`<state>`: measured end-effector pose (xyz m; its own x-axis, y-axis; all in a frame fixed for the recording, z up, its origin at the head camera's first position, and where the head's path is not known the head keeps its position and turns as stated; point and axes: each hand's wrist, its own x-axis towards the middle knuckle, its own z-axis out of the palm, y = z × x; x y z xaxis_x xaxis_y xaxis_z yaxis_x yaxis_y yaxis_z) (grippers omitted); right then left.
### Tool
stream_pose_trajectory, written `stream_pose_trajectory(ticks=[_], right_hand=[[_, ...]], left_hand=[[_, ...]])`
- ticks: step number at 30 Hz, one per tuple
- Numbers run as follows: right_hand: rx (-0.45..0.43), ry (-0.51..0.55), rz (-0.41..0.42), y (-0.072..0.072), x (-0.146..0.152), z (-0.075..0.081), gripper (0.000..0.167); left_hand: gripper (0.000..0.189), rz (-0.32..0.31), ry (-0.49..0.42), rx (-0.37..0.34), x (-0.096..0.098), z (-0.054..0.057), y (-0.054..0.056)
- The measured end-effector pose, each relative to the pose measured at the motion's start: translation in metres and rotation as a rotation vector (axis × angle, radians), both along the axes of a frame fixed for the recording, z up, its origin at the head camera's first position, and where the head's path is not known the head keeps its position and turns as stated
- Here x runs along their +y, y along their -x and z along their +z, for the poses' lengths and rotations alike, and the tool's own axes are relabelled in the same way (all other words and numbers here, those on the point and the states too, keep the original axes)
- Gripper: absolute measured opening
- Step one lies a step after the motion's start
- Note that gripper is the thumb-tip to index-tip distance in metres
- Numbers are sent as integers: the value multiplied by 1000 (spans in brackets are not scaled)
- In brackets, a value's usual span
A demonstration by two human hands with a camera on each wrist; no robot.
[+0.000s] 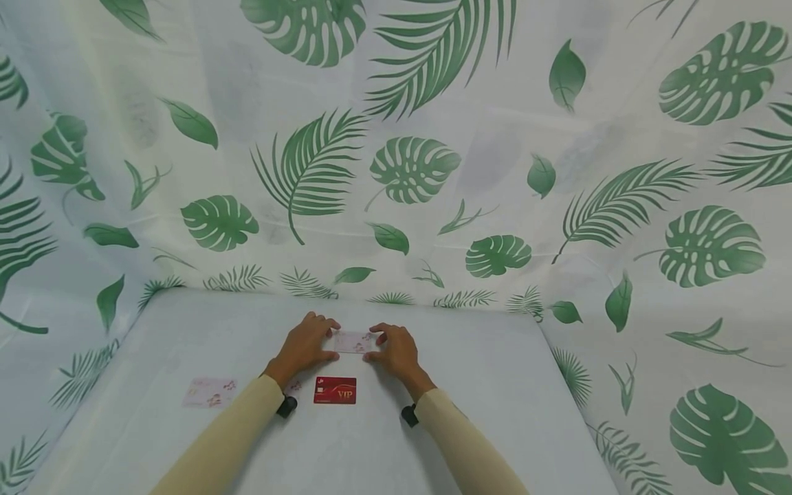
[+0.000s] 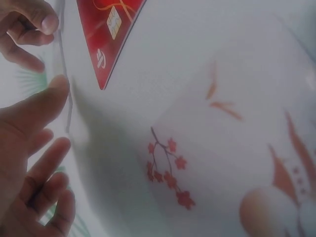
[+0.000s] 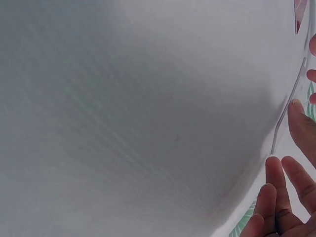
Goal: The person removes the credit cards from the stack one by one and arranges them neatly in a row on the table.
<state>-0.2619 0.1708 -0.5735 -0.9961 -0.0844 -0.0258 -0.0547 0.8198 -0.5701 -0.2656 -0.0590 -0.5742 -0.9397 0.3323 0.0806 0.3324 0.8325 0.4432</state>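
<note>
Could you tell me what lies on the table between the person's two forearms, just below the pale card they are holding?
A red VIP card lies flat there, apart from the pale card held between the left hand and right hand; the head view shows it.

Both hands pinch one card [image 1: 354, 342] between them on the table [image 1: 495, 412], the left hand [image 1: 304, 346] at its left end and the right hand [image 1: 396, 352] at its right; nearer the person lies the VIP card [image 1: 335, 390], with a third card [image 1: 210, 392] far left.
</note>
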Motion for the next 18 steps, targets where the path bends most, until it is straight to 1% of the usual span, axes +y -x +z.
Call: stream_pose_trajectory(ticks=[4, 10, 18], right_hand=[[-17, 1, -2, 4, 0, -1, 54], [-38, -24, -7, 8, -2, -2, 51], [-58, -36, 38, 12, -1, 2, 47]], left_hand=[[61, 16, 6, -9, 2, -1, 2], [60, 20, 19, -29, 3, -5, 7], [55, 15, 39, -33, 7, -10, 12]])
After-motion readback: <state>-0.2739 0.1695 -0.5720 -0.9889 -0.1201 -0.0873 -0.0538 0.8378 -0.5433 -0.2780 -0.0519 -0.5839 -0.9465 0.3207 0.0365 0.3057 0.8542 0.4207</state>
